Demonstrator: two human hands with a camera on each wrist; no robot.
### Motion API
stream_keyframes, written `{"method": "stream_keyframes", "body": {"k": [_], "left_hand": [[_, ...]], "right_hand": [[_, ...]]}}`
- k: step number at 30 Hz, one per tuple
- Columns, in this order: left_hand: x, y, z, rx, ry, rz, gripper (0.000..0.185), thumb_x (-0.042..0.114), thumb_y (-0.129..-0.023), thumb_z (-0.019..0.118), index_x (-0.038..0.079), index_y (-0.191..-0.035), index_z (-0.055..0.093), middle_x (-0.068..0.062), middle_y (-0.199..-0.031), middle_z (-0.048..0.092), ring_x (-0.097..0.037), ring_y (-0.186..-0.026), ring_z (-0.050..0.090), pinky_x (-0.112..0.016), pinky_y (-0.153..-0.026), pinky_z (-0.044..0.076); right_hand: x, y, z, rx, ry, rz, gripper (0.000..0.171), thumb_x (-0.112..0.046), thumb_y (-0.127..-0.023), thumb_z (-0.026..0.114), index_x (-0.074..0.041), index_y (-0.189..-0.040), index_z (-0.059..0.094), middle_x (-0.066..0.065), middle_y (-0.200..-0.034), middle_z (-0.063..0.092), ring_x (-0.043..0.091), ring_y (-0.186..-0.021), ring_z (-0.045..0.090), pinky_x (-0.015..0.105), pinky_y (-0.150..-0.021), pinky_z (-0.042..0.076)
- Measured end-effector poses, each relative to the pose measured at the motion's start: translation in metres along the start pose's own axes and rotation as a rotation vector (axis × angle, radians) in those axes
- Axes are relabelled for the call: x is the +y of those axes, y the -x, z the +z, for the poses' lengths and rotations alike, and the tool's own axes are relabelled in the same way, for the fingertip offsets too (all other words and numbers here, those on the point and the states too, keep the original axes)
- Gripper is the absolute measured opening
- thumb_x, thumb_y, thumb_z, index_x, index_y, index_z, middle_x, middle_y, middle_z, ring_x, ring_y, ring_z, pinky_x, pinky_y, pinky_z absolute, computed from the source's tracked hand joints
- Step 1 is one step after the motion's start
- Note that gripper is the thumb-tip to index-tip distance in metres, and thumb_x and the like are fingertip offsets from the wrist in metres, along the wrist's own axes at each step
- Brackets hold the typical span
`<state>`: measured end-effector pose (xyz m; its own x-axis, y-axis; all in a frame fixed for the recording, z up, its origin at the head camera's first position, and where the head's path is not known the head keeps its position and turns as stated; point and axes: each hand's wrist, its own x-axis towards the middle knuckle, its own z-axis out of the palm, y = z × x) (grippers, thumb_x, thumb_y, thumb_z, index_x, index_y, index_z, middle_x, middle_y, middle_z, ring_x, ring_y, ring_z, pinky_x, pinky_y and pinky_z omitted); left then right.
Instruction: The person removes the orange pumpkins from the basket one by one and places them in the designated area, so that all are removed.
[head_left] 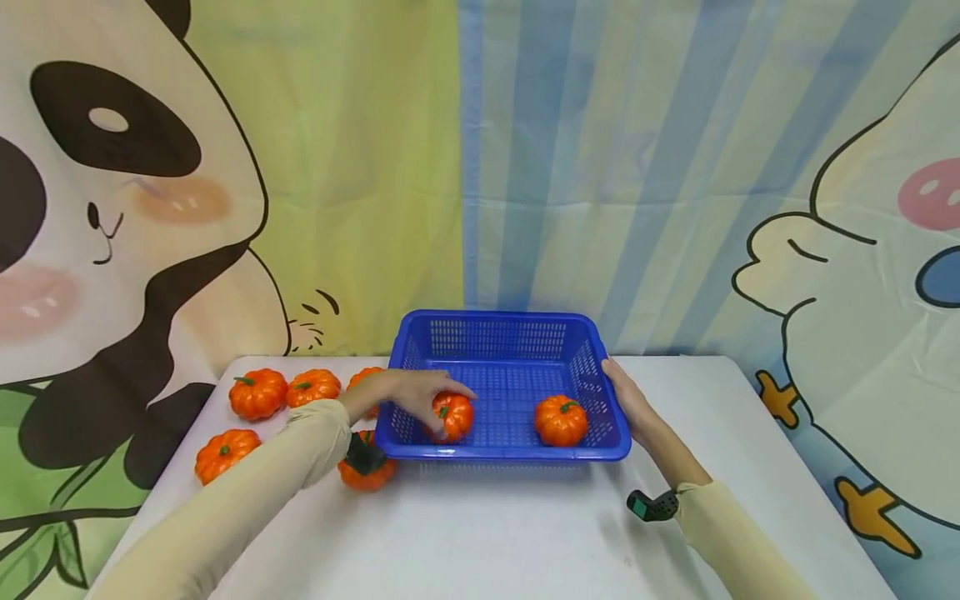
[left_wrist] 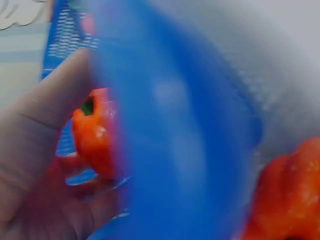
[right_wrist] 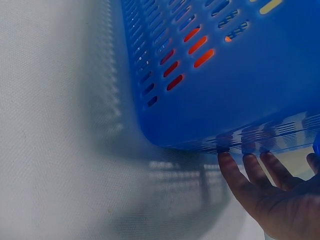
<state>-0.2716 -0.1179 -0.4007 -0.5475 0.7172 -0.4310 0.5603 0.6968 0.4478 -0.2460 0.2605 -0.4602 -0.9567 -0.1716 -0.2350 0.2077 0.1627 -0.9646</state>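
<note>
A blue slotted plastic basket [head_left: 497,317] stands at the middle of a white table. My left hand [head_left: 420,393] reaches over its left wall and grips a small orange pumpkin [head_left: 454,417] low inside the basket. The left wrist view shows thumb and fingers [left_wrist: 40,150] curled round that pumpkin [left_wrist: 92,135] behind the blurred blue wall [left_wrist: 180,150]. A second pumpkin [head_left: 561,419] lies in the basket's front right. My right hand [head_left: 627,402] lies flat against the outside of the right wall, and its straight fingers [right_wrist: 235,175] touch the basket [right_wrist: 240,90].
Several more pumpkins lie on the table left of the basket: two at the back [head_left: 258,392] [head_left: 313,387], one nearer the left edge [head_left: 225,451], one under my left wrist [head_left: 366,473] [left_wrist: 285,195]. The bare white tabletop [head_left: 487,533] stretches in front. A cartoon curtain hangs behind.
</note>
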Motion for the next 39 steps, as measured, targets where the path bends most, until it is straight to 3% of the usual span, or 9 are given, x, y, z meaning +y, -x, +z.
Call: {"method": "stream_keyframes", "body": {"k": [4, 7, 14, 21, 25, 28, 32, 35, 39], "left_hand": [[0.004, 0.020, -0.011, 0.207, 0.092, 0.030, 0.075, 0.034, -0.078, 0.075, 0.029, -0.145, 0.043, -0.012, -0.130, 0.046, -0.024, -0.113, 0.052, -0.039, -0.092, 0.053], [0.010, 0.037, -0.017, 0.313, 0.171, 0.039, 0.078, 0.036, -0.077, 0.075, 0.029, -0.146, 0.039, -0.010, -0.133, 0.047, -0.023, -0.110, 0.056, -0.036, -0.087, 0.055], [0.022, 0.068, -0.020, 0.392, 0.407, 0.048, 0.074, 0.031, -0.079, 0.074, 0.021, -0.140, 0.035, -0.011, -0.129, 0.052, -0.024, -0.105, 0.060, -0.036, -0.082, 0.058], [0.025, 0.119, 0.014, 0.479, 0.491, -0.007, 0.068, 0.032, -0.081, 0.073, 0.024, -0.139, 0.038, -0.009, -0.129, 0.053, -0.026, -0.109, 0.057, -0.035, -0.082, 0.056], [0.022, 0.163, 0.049, 0.624, 0.438, -0.013, 0.067, 0.028, -0.081, 0.073, 0.028, -0.140, 0.042, -0.005, -0.134, 0.053, -0.016, -0.118, 0.053, -0.036, -0.088, 0.053], [0.020, 0.192, 0.076, 0.729, 0.388, -0.077, 0.068, 0.024, -0.082, 0.074, 0.028, -0.142, 0.043, -0.004, -0.138, 0.051, 0.006, -0.116, 0.048, -0.033, -0.090, 0.052], [0.014, 0.213, 0.101, 0.766, 0.471, -0.219, 0.067, 0.022, -0.087, 0.072, 0.020, -0.146, 0.040, -0.012, -0.144, 0.046, 0.022, -0.112, 0.039, -0.013, -0.090, 0.046], [0.011, 0.219, 0.117, 0.745, 0.548, -0.396, 0.070, 0.030, -0.088, 0.071, 0.012, -0.147, 0.037, -0.021, -0.145, 0.043, 0.003, -0.117, 0.052, -0.011, -0.086, 0.049], [0.011, 0.216, 0.138, 0.647, 0.593, -0.692, 0.088, 0.052, -0.084, 0.069, 0.006, -0.148, 0.031, -0.029, -0.140, 0.043, -0.029, -0.108, 0.058, -0.033, -0.083, 0.057]], "right_hand": [[0.000, 0.000, 0.001, -0.007, 0.003, -0.006, 0.067, -0.054, -0.103, 0.020, -0.024, -0.156, -0.009, 0.016, -0.164, 0.007, 0.038, -0.146, 0.023, 0.052, -0.121, 0.018], [0.000, -0.001, 0.001, -0.007, 0.009, 0.006, 0.068, -0.055, -0.103, 0.019, -0.024, -0.156, -0.010, 0.016, -0.164, 0.006, 0.039, -0.146, 0.023, 0.053, -0.121, 0.017], [0.000, 0.001, -0.002, 0.003, -0.010, 0.016, 0.070, -0.056, -0.102, 0.020, -0.022, -0.156, -0.009, 0.018, -0.163, 0.009, 0.039, -0.146, 0.024, 0.052, -0.121, 0.019], [0.001, 0.001, 0.001, 0.007, -0.011, 0.021, 0.068, -0.055, -0.103, 0.020, -0.023, -0.156, -0.007, 0.017, -0.163, 0.010, 0.038, -0.146, 0.024, 0.052, -0.121, 0.019], [-0.001, 0.001, 0.001, -0.003, -0.003, 0.011, 0.070, -0.057, -0.102, 0.021, -0.024, -0.156, -0.007, 0.016, -0.163, 0.009, 0.038, -0.147, 0.023, 0.053, -0.121, 0.018], [-0.002, 0.001, 0.001, -0.005, -0.001, 0.013, 0.070, -0.057, -0.102, 0.020, -0.024, -0.156, -0.008, 0.017, -0.163, 0.009, 0.039, -0.146, 0.023, 0.053, -0.121, 0.018], [-0.002, 0.001, -0.001, 0.005, -0.014, 0.021, 0.069, -0.056, -0.102, 0.020, -0.023, -0.156, -0.008, 0.017, -0.163, 0.010, 0.039, -0.146, 0.024, 0.052, -0.121, 0.019], [-0.001, 0.001, -0.001, -0.001, -0.017, 0.015, 0.069, -0.056, -0.102, 0.019, -0.023, -0.156, -0.008, 0.017, -0.163, 0.010, 0.039, -0.146, 0.025, 0.052, -0.121, 0.019], [0.000, 0.001, 0.001, -0.007, -0.018, 0.006, 0.068, -0.056, -0.102, 0.019, -0.023, -0.156, -0.008, 0.017, -0.163, 0.010, 0.038, -0.145, 0.025, 0.052, -0.121, 0.019]]}}
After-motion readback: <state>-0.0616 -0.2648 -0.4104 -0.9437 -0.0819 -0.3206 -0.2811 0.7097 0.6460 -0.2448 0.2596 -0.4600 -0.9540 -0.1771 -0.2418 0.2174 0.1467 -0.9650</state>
